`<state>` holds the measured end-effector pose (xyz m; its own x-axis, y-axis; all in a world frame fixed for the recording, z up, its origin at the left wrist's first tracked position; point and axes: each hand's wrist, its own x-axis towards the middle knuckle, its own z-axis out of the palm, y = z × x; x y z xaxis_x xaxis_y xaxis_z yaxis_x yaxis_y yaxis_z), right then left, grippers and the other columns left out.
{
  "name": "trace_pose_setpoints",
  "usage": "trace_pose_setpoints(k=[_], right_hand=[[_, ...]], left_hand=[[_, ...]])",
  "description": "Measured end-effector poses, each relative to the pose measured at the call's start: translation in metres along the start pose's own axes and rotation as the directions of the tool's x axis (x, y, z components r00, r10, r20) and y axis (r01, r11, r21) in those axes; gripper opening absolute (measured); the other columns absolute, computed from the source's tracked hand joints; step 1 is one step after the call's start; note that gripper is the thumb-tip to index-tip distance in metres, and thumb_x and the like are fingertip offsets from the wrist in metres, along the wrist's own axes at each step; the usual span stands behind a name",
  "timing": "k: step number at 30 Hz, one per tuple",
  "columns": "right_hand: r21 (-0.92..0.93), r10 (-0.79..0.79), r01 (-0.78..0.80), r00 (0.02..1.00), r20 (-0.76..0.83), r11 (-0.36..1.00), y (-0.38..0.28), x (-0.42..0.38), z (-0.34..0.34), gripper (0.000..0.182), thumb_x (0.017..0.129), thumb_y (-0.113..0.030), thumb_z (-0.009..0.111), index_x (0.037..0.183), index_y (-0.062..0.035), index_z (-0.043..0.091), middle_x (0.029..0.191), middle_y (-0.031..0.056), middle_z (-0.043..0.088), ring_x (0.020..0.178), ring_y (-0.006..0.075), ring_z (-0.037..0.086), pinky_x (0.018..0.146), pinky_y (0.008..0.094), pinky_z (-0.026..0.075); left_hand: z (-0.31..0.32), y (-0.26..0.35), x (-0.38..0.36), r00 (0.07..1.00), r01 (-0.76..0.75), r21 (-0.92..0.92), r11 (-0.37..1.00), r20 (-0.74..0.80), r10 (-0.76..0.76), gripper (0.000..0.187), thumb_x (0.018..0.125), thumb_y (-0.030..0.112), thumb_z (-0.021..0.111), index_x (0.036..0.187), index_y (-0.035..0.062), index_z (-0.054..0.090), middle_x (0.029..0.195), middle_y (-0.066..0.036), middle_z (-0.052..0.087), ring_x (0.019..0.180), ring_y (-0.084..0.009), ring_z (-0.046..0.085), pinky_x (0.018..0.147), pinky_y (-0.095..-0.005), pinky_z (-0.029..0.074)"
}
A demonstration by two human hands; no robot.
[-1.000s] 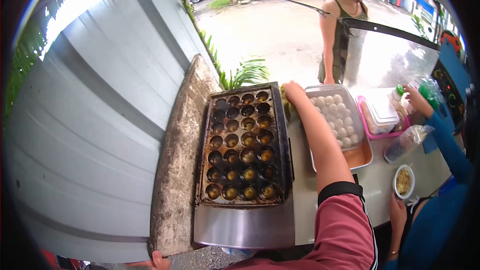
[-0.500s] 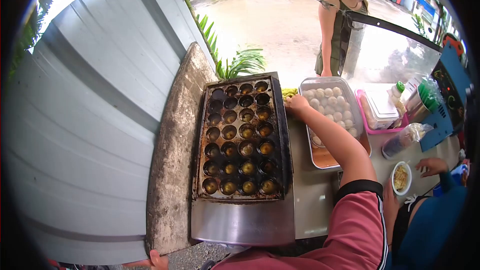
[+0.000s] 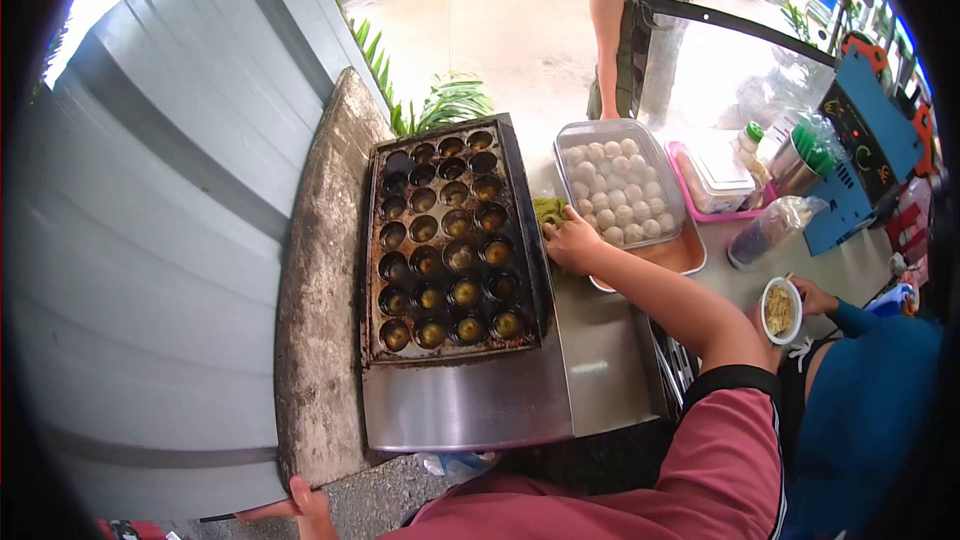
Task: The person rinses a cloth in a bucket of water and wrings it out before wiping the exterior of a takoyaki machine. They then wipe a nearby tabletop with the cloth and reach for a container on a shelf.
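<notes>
Steel table (image 3: 610, 360) carries a dimpled black griddle pan (image 3: 450, 240). Right hand (image 3: 575, 245) presses closed on a green cloth (image 3: 549, 211) beside it; left hand (image 3: 300, 502) grips the concrete slab's (image 3: 320, 320) near corner.

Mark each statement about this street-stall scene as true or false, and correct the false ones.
1. The right hand rests on a green cloth beside the dark round-holed griddle pan. True.
2. The clear plastic tub holds red sauce. False: it holds pale round balls.
3. The left hand grips the grey concrete slab's near edge. True.
4. The small white bowl sits on the griddle pan. False: a blue-sleeved person's hand holds it on the right.
</notes>
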<state>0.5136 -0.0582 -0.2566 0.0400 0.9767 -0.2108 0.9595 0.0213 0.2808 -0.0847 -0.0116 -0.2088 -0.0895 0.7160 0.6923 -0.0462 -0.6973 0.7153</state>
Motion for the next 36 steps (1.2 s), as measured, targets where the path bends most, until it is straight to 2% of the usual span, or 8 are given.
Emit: trace_pose_setpoints(k=[7, 13, 16, 20, 21, 29, 32, 36], right_hand=[[0.037, -0.031, 0.033, 0.998, -0.049, 0.999, -0.046, -0.065, 0.0, 0.026, 0.085, -0.016, 0.049, 0.105, -0.0118, 0.065, 0.114, 0.0065, 0.057, 0.101, 0.019, 0.06, 0.103, 0.0484, 0.029], [0.061, -0.033, 0.048, 0.975, -0.218, 0.997, -0.081, -0.122, 0.005, 0.032, 0.083, -0.019, 0.052, 0.113, -0.0209, 0.064, 0.121, 0.0042, 0.056, 0.093, 0.0159, 0.057, 0.088, 0.0411, 0.034], [0.089, 0.013, 0.01, 0.967, -0.254, 0.996, -0.104, -0.159, -0.002, 0.036, 0.082, -0.02, 0.053, 0.116, -0.0222, 0.063, 0.125, 0.0038, 0.054, 0.095, 0.0157, 0.055, 0.089, 0.0423, 0.033], [0.236, 0.119, -0.072, 0.974, -0.195, 0.969, -0.146, -0.205, -0.003, 0.038, 0.082, -0.019, 0.055, 0.119, -0.0201, 0.062, 0.129, 0.0067, 0.046, 0.099, 0.0243, 0.051, 0.074, 0.0409, 0.046], [0.246, 0.111, -0.055, 0.969, -0.221, 0.968, -0.153, -0.213, 0.001, 0.039, 0.08, -0.019, 0.057, 0.119, -0.0187, 0.062, 0.131, 0.0074, 0.043, 0.1, 0.0267, 0.051, 0.066, 0.0355, 0.049], [0.241, 0.118, -0.068, 0.973, -0.2, 0.968, -0.167, -0.239, -0.003, 0.038, 0.074, -0.021, 0.064, 0.112, -0.0164, 0.063, 0.123, 0.0072, 0.05, 0.098, 0.0259, 0.053, 0.072, 0.034, 0.05], [0.334, 0.188, -0.131, 0.971, -0.145, 0.933, -0.171, -0.237, -0.006, 0.037, 0.075, -0.014, 0.062, 0.111, -0.0169, 0.065, 0.123, 0.0051, 0.05, 0.098, 0.0256, 0.052, 0.076, 0.0348, 0.049], [0.452, 0.248, -0.16, 0.958, -0.143, 0.877, -0.194, -0.262, -0.011, 0.029, 0.067, -0.011, 0.066, 0.096, -0.0139, 0.069, 0.109, 0.0027, 0.057, 0.091, 0.0269, 0.055, 0.075, 0.0352, 0.05]], left_hand=[[0.066, 0.039, 0.028, 0.962, -0.274, 0.211, 0.938, 0.072, 0.265, 0.089, 0.073, 0.015, 0.061, 0.138, 0.0003, 0.002, 0.135, -0.025, 0.023, 0.121, -0.0362, 0.037, 0.102, -0.0526, 0.035], [0.084, 0.053, 0.043, 0.912, -0.41, 0.266, 0.873, 0.142, 0.385, 0.081, 0.073, 0.009, 0.058, 0.137, -0.005, 0.01, 0.131, -0.024, 0.029, 0.119, -0.0337, 0.039, 0.103, -0.0493, 0.033], [0.08, 0.052, 0.044, 0.9, -0.433, 0.249, 0.866, 0.169, 0.401, 0.077, 0.075, 0.003, 0.057, 0.137, -0.0064, 0.011, 0.132, -0.024, 0.03, 0.121, -0.0327, 0.039, 0.105, -0.0479, 0.031], [0.084, 0.054, 0.045, 0.899, -0.435, 0.226, 0.872, 0.163, 0.406, 0.077, 0.076, -0.001, 0.058, 0.137, -0.0059, 0.011, 0.134, -0.024, 0.03, 0.121, -0.0323, 0.039, 0.105, -0.0465, 0.032], [0.085, 0.055, 0.045, 0.898, -0.437, 0.225, 0.871, 0.163, 0.408, 0.077, 0.076, -0.001, 0.058, 0.138, -0.0059, 0.011, 0.133, -0.024, 0.03, 0.121, -0.0323, 0.04, 0.105, -0.0464, 0.033], [0.087, 0.056, 0.048, 0.888, -0.45, 0.199, 0.871, 0.204, 0.412, 0.077, 0.077, -0.003, 0.06, 0.137, -0.0064, 0.011, 0.133, -0.025, 0.029, 0.12, -0.0324, 0.04, 0.103, -0.0456, 0.036], [0.086, 0.058, 0.049, 0.88, -0.465, 0.222, 0.857, 0.219, 0.421, 0.078, 0.077, -0.003, 0.06, 0.137, -0.0065, 0.011, 0.133, -0.026, 0.029, 0.12, -0.0324, 0.04, 0.102, -0.0452, 0.037], [0.086, 0.056, 0.05, 0.883, -0.458, 0.193, 0.868, 0.214, 0.418, 0.078, 0.078, -0.003, 0.062, 0.137, -0.0068, 0.01, 0.132, -0.026, 0.029, 0.119, -0.0327, 0.041, 0.102, -0.0451, 0.038]])
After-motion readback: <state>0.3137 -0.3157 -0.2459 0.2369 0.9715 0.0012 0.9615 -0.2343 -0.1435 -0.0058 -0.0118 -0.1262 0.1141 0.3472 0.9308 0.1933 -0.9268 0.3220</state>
